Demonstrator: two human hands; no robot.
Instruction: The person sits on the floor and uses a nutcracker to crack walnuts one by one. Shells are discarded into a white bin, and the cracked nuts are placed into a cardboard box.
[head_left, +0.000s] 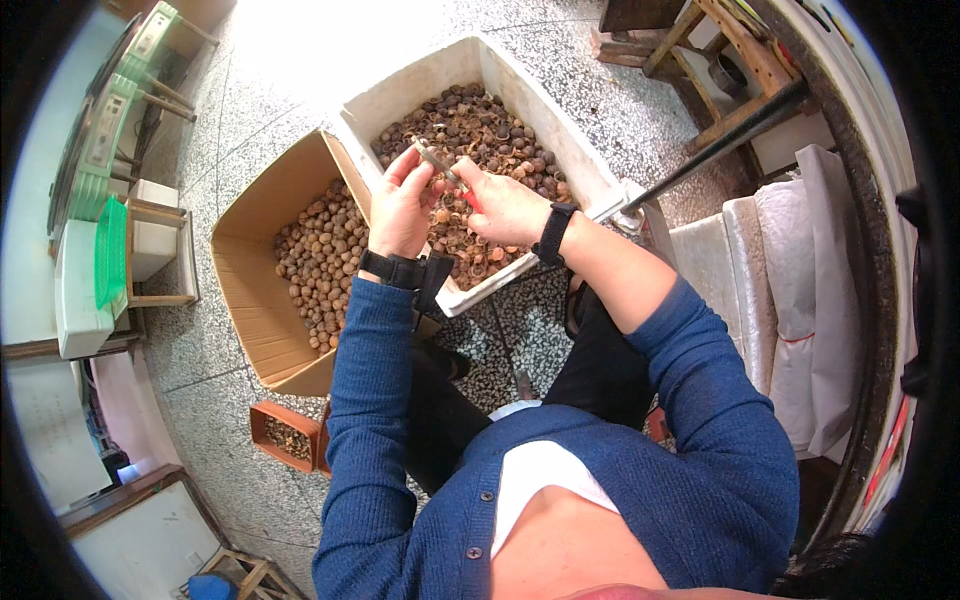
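My right hand (506, 202) grips a metal hand tool (439, 161) with a red handle, perhaps pliers or shears. The tool points up and left over a white foam box (551, 124). At its far end the fingers of my left hand (403, 206) are drawn together around the metal jaws. Whether a small piece sits between those fingers is hidden. Below both hands, the foam box holds dark husks and broken brown shells (480, 124). To the left, a cardboard box (255, 300) contains many round, tan, walnut-like nuts (322, 262).
A small brown plastic planter (281, 437) with bits in it stands on the speckled floor (202, 405) at my left. Further left are a green basket (111, 251) and a wooden stand (161, 300). A black pole (720, 142) and wooden stool (697, 82) are at right.
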